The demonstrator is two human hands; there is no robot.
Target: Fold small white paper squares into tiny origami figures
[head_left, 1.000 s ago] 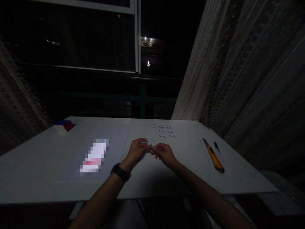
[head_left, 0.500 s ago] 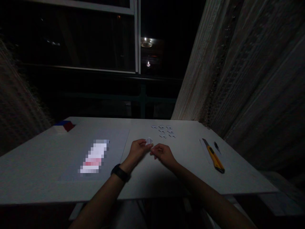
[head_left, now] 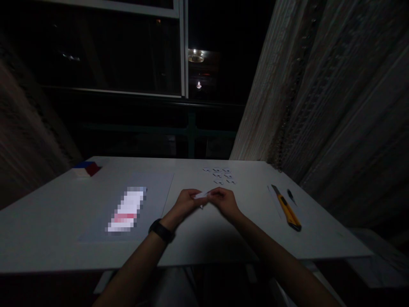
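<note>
A small piece of folded white paper (head_left: 201,195) is held over the white table between my two hands. My left hand (head_left: 186,203), with a dark watch on its wrist, pinches the paper's left side. At the paper's right end, my right hand (head_left: 224,201) has its fingertips closed on it. Parts of the paper are covered by the fingers. Beyond my hands, several small white paper pieces (head_left: 218,175) with dark marks lie in rows on the table.
On the right lie a yellow utility knife (head_left: 286,211) and a dark pen-like item (head_left: 291,195). A bright, pixelated phone-like shape (head_left: 128,209) rests on a paper sheet (head_left: 159,198) at left. A cube-like block (head_left: 85,169) sits at the far left of the table (head_left: 252,175).
The paper has turned from an upright pointed shape to a flatter, slanted one. My right hand has moved up and slightly right, and its fingers now close on the paper's right end.
</note>
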